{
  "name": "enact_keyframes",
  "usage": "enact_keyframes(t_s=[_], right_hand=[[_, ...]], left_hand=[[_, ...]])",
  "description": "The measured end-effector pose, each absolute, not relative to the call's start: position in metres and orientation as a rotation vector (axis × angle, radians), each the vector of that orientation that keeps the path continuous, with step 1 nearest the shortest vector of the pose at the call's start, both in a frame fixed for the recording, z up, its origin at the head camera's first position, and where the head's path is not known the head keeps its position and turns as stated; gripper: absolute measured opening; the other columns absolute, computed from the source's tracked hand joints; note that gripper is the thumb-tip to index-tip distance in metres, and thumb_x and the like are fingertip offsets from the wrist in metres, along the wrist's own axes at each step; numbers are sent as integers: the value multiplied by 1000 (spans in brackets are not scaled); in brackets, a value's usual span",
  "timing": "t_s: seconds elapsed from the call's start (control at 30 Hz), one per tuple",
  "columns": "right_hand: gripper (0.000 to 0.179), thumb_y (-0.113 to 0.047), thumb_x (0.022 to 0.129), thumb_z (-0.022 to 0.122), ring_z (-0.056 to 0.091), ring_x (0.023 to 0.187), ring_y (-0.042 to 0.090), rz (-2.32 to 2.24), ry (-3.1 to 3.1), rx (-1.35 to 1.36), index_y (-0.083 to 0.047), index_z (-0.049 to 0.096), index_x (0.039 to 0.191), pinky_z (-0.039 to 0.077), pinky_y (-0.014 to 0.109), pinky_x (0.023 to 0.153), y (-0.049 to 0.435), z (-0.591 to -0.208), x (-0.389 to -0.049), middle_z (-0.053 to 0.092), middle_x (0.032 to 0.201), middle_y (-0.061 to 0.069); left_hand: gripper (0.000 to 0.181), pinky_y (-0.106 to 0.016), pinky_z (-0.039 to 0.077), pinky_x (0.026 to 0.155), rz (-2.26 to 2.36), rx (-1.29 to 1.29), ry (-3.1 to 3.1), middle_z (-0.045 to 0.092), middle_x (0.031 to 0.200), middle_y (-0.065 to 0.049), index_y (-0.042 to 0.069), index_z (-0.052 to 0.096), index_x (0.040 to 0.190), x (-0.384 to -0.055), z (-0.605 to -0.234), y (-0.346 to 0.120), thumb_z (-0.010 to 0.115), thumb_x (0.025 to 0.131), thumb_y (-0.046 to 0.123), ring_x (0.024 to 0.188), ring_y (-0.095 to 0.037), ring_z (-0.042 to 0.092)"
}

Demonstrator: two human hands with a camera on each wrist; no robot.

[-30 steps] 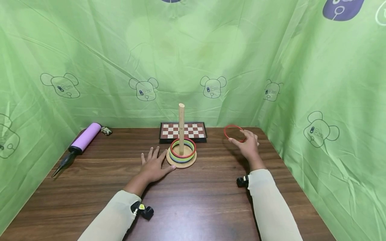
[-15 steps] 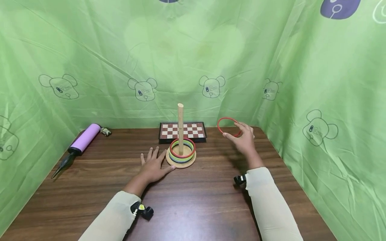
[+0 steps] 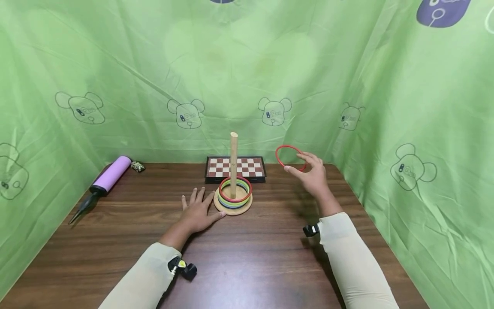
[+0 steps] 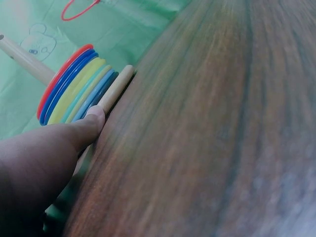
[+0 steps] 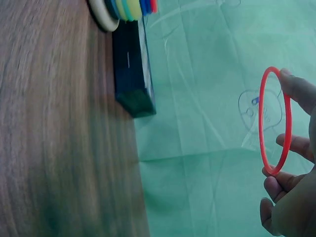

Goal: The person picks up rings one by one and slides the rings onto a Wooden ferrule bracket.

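My right hand (image 3: pixel 315 178) holds a thin red ring (image 3: pixel 287 146) in the air, pinched between thumb and fingers at its right side. In the right wrist view the ring appears nearly edge-on. Left of it stands a wooden peg (image 3: pixel 233 150) on a round wooden base (image 3: pixel 233 213). Around the peg lies a stack of coloured rings (image 4: pixel 74 91), red uppermost, with blue, yellow and others below. My left hand (image 3: pixel 196 214) rests spread on the table at the base's left side, its thumb touching the base's edge.
Behind the peg lies a red-and-white checkered board (image 3: pixel 251 168) with black edges. A purple hand pump (image 3: pixel 112 174) and a small patterned item (image 3: pixel 137 166) are on the far left. Green curtain (image 3: pixel 239 73) surrounds the wooden table (image 3: pixel 247 257).
My right hand has lifted the red ring off the table area and shifted it leftward and up. The left hand stays at the base.
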State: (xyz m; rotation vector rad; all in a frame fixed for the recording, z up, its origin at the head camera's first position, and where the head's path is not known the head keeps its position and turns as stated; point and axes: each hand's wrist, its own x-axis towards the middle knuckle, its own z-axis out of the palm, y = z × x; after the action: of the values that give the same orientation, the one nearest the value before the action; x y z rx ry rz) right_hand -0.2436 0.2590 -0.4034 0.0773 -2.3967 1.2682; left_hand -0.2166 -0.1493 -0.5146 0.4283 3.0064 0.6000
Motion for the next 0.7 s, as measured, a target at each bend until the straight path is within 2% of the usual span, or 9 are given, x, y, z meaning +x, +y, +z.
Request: enact_keyframes(t_s=[0.33, 0.53, 0.7], right_hand=[[65, -34, 82, 99, 43, 153, 37, 1347, -2395, 161, -10, 76, 137, 37, 65, 124, 241, -384, -238, 62, 159, 10], [65, -40, 83, 97, 42, 155, 33, 1350, -2414, 200, -13, 76, 139, 44, 60, 118, 228, -370, -236, 60, 161, 7], [62, -40, 85, 96, 44, 152, 29, 1355, -2385, 249, -12, 77, 136, 43, 53, 113, 216, -357, -238, 62, 159, 5]], left_hand=[[100, -86, -3, 126, 612, 431, 2996, 23, 180, -28, 20, 37, 172, -217, -516, -150, 61, 96, 80, 169, -55, 8], [100, -86, -3, 126, 614, 437, 2997, 23, 180, -28, 20, 37, 172, -217, -516, -149, 61, 96, 80, 168, -55, 8], [100, -86, -4, 126, 621, 425, 2993, 22, 180, -28, 21, 36, 172, -216, -514, -149, 62, 96, 80, 169, -55, 7]])
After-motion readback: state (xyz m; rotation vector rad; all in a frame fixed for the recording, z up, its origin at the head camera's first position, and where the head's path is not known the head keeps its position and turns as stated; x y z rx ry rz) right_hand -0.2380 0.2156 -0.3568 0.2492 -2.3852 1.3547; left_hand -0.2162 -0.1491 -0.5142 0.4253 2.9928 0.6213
